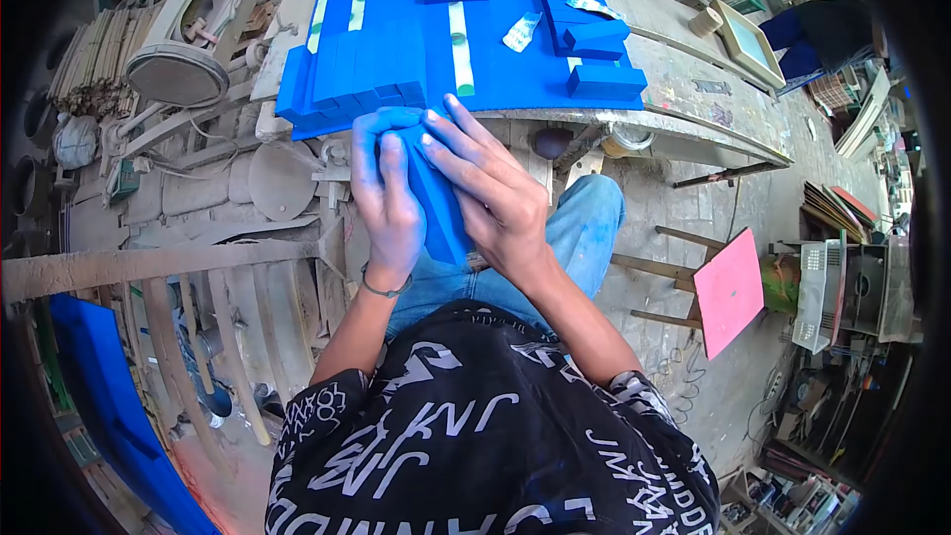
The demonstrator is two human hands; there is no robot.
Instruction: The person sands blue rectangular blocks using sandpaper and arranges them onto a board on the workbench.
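Note:
Between my two hands, over my lap, is a long blue block (436, 206). My left hand (387, 183), stained blue, wraps round its left side near the upper end. My right hand (492, 188) presses on the right side with its fingers close together, fingertips near the top. Just beyond the hands lies a blue sheet (495, 74) on the bench. A row of blue blocks (367, 69) stands on its left part, and more blue blocks (604, 82) are at the right. Pale printed strips (462, 50) lie on the sheet.
The wooden bench (684, 89) runs across the front. A pink board (729, 292) rests on a stool at the right. Wooden slats (228, 337) and a long blue panel (124, 406) are at the left. A belt machine (183, 69) stands at the upper left.

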